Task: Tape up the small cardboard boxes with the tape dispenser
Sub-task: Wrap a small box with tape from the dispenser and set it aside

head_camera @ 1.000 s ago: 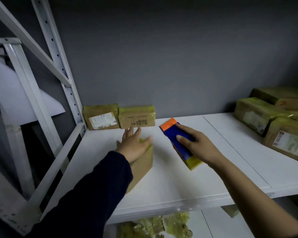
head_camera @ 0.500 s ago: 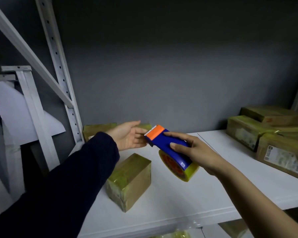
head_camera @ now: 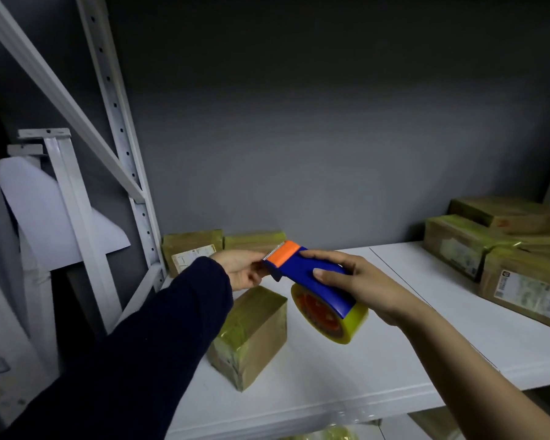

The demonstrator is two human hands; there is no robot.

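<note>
- Head view: your right hand (head_camera: 359, 284) held the blue tape dispenser (head_camera: 311, 281) in the air above the white shelf (head_camera: 394, 360), its fingers (head_camera: 323, 274) wrapped over the blue body.
- The dispenser's orange end with the toothed blade (head_camera: 281, 253) pointed left, and its yellowish roll of tape (head_camera: 334, 322) hung below your palm.
- Your left hand (head_camera: 238, 268), in a dark sleeve (head_camera: 159, 338), met the dispenser's blade end, fingers drawn close together there; whether they pinched the tape end could not be told.
- A small cardboard box (head_camera: 251, 335), already wrapped in yellowish tape, lay on the shelf just below both hands, touching neither.
- Two more taped boxes (head_camera: 200, 249) stood against the grey wall behind your left hand.
- A stack of larger parcels (head_camera: 496, 246) sat at the right end of the shelf, well apart from the dispenser.
</note>
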